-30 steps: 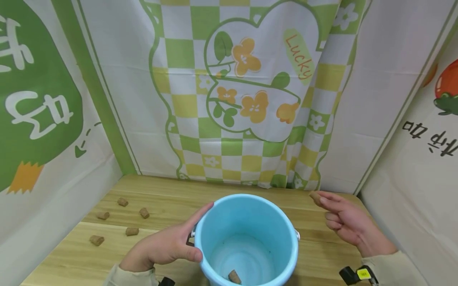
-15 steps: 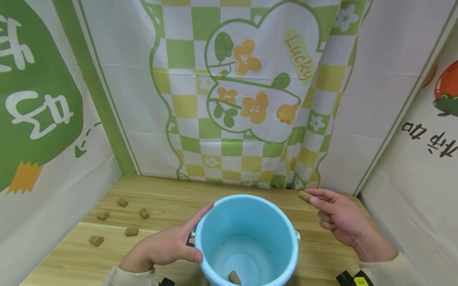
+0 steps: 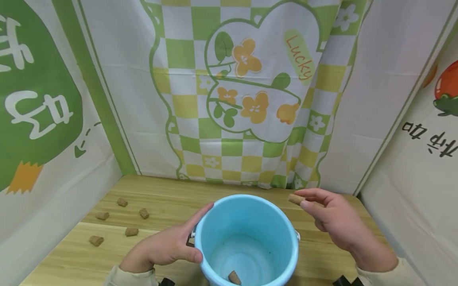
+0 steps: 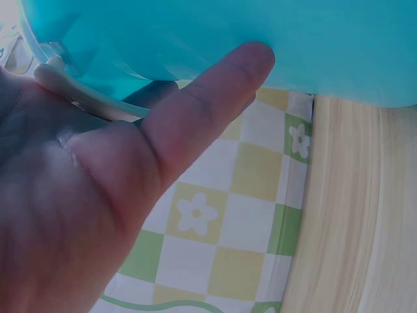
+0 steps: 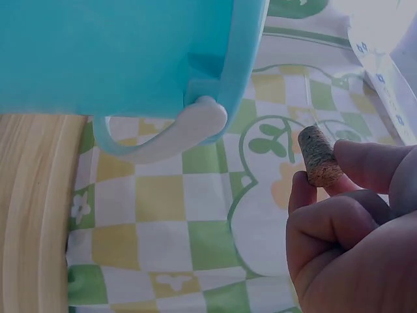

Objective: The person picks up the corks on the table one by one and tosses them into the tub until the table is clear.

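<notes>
The right hand (image 3: 338, 222) pinches a grainy, speckled cork cylinder (image 5: 320, 156) in the air near a smooth, round-rimmed blue bucket (image 3: 247, 218), against whose outside the left hand (image 3: 169, 243) rests, spread wide.

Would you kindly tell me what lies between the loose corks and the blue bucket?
The head view shows the left hand there, touching the blue bucket, with bare wooden table between the hand and the loose corks.
</notes>
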The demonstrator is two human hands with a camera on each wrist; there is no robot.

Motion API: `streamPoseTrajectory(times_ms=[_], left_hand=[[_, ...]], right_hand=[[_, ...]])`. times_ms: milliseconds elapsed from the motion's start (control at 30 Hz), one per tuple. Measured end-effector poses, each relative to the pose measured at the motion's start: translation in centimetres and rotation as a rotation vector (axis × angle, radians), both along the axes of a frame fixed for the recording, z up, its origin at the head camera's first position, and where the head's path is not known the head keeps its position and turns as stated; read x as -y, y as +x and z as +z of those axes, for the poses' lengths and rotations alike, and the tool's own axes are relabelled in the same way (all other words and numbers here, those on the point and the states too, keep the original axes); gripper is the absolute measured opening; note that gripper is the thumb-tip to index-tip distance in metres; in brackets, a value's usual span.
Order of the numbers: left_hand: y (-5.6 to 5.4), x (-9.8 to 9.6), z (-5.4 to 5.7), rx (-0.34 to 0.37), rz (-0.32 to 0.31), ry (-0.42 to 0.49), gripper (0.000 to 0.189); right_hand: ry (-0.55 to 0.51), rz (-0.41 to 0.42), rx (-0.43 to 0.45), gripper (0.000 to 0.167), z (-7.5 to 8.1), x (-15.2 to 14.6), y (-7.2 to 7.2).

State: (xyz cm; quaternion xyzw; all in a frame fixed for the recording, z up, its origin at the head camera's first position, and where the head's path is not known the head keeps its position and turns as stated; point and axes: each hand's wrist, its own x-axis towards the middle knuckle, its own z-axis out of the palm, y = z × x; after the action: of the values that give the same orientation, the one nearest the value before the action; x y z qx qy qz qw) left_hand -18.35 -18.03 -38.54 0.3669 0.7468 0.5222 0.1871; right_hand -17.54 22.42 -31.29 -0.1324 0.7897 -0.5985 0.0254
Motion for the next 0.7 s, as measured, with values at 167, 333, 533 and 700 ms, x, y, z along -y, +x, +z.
streamPoseTrajectory(times_ms=[167, 333, 533, 700], left_hand=[[0.0, 0.0, 0.0, -0.008, 0.002, 0.002, 0.108], [0.0, 0.0, 0.0, -0.004, -0.002, 0.010, 0.109], [0.0, -0.1, 0.0, 0.019, -0.022, 0.024, 0.109], [0.0, -0.1, 0.0, 0.036, -0.044, 0.052, 0.109]], right_hand=[[0.122, -0.034, -0.025, 0.039, 0.5, 0.5, 0.3], [0.290, -0.069, -0.084, 0.038, 0.6, 1.0, 0.6], [0.392, -0.090, -0.167, 0.031, 0.6, 1.7, 0.9], [0.393, -0.078, -0.181, 0.027, 0.5, 2.3, 1.1]])
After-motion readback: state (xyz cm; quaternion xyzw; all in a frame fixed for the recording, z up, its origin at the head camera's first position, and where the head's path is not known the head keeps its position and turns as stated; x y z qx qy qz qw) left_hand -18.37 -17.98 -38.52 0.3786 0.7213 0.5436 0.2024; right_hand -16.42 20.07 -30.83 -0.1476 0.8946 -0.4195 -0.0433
